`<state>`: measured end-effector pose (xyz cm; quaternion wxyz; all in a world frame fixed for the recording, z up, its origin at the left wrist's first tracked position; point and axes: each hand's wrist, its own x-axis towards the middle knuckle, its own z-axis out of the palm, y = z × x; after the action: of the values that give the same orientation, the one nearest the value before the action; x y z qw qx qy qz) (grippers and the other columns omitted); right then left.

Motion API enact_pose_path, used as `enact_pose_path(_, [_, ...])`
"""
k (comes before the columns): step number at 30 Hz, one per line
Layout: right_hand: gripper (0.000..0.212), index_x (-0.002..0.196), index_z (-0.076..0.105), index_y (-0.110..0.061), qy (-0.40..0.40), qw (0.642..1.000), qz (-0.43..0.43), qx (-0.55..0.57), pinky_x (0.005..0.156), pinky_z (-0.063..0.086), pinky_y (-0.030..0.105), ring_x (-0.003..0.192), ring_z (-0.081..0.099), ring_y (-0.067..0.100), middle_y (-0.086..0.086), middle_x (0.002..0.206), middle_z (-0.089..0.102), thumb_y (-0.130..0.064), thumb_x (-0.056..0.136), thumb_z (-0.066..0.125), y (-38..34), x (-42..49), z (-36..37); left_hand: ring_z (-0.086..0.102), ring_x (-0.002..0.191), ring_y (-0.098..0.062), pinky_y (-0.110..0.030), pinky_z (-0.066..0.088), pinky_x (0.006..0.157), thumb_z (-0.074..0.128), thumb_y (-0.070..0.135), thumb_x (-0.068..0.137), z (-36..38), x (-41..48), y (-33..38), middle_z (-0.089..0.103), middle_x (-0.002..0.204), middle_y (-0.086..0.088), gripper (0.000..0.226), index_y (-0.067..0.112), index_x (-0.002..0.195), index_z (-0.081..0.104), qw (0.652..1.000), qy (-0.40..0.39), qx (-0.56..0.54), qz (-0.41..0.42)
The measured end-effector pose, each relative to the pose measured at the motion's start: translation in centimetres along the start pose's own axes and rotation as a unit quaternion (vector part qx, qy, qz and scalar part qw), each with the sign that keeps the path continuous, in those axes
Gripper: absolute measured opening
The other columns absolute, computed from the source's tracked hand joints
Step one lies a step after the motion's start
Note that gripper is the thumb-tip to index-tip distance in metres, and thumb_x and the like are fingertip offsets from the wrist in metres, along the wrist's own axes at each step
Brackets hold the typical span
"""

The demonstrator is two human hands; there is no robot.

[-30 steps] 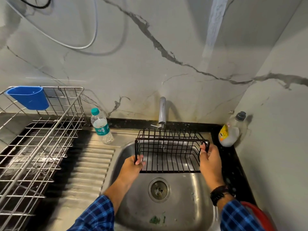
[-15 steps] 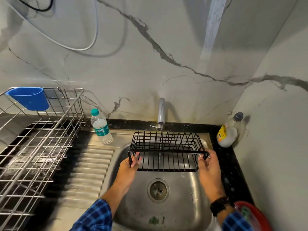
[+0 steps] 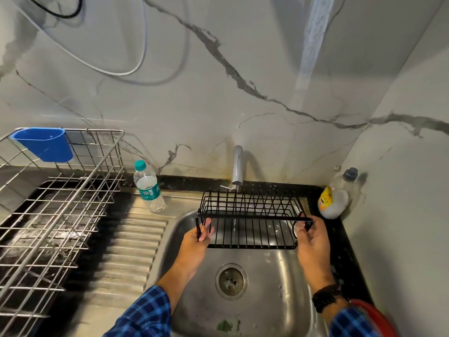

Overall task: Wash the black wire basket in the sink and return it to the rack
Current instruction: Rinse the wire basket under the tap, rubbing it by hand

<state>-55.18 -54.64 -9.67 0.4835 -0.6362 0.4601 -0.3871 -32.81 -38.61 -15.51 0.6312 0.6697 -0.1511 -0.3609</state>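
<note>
The black wire basket [image 3: 252, 217] hangs tilted over the steel sink [image 3: 274, 283], right under the tap [image 3: 237, 166]. A thin stream of water runs down through its wires. My left hand [image 3: 195, 243] grips the basket's left end, fingers curled round the wire. My right hand [image 3: 312, 242] grips the right end the same way. The silver wire dish rack [image 3: 51, 207] stands on the counter to the left, well apart from the basket.
A blue plastic cup [image 3: 45, 144] hangs on the rack's back rim. A water bottle [image 3: 148, 187] stands on the ribbed drainboard [image 3: 126, 254] beside the sink. A soap bottle [image 3: 336, 194] leans in the right corner. A red rim [image 3: 374, 314] shows at the lower right.
Both hands have tipped the basket so its open top turns more toward me, and shifted it slightly left under the tap. Both grips are unchanged.
</note>
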Motion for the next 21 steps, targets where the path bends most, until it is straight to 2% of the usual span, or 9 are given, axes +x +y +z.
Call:
enact_pose_path(5, [0.024,0.123,0.055,-0.015,0.019,1.0,0.001,-0.001,0.078,0.05,0.023,0.083,0.062,-0.007,-0.003,0.1,0.066,-0.009,0.099,0.055,0.3,-0.1,-0.6,0.061,0.118,-0.004,-0.04,0.031,0.118,0.044,-0.016,0.095,0.8,-0.1,0.2,0.06,0.137,0.003,0.049,0.018,0.063,0.03,1.0,-0.006,0.012,-0.005])
enact_pose_path(9, [0.026,0.124,0.055,-0.019,0.013,1.0,0.007,0.016,0.082,0.05,0.023,0.095,0.063,0.002,0.0,0.107,0.067,-0.01,0.099,0.055,0.0,0.1,-0.6,0.061,0.119,-0.006,-0.037,0.033,0.115,0.044,-0.015,0.096,1.1,-0.2,0.6,0.06,0.138,0.001,0.048,0.018,0.062,0.031,1.0,0.008,0.018,-0.003])
enact_pose_path(13, [0.035,0.132,0.053,-0.024,-0.012,0.999,0.006,0.029,0.097,0.05,0.031,0.112,0.06,0.008,-0.002,0.12,0.064,-0.01,0.099,0.055,-0.5,0.0,-0.1,0.059,0.125,-0.012,-0.036,0.032,0.114,0.042,-0.015,0.096,0.7,0.0,1.1,0.061,0.135,0.004,0.047,0.018,0.064,0.029,0.999,0.028,0.019,-0.008])
enact_pose_path(17, [0.042,0.133,0.054,-0.027,-0.031,0.998,0.001,0.049,0.098,0.049,0.027,0.121,0.057,0.011,0.0,0.13,0.061,-0.004,0.098,0.056,-0.7,0.2,0.7,0.058,0.126,-0.014,-0.039,0.028,0.118,0.041,-0.016,0.096,-0.2,0.1,1.1,0.062,0.134,0.005,0.048,0.018,0.063,0.03,0.999,0.034,0.006,-0.011])
enact_pose_path(19, [0.043,0.13,0.054,-0.028,-0.051,0.997,0.006,0.053,0.095,0.05,0.022,0.122,0.056,0.008,-0.004,0.131,0.06,-0.001,0.096,0.056,-0.7,0.4,1.1,0.06,0.123,-0.012,-0.042,0.025,0.12,0.041,-0.017,0.096,-0.8,0.4,0.7,0.063,0.133,0.005,0.052,0.02,0.061,0.03,0.999,0.042,-0.005,-0.011])
enact_pose_path(21, [0.044,0.13,0.055,-0.026,-0.093,0.994,0.012,0.048,0.09,0.049,0.015,0.119,0.054,-0.003,-0.014,0.129,0.059,0.002,0.095,0.055,-1.0,0.7,1.4,0.06,0.122,-0.012,-0.043,0.024,0.122,0.04,-0.018,0.095,-1.3,0.6,0.6,0.062,0.134,0.002,0.054,0.021,0.059,0.032,0.999,0.042,-0.015,-0.008])
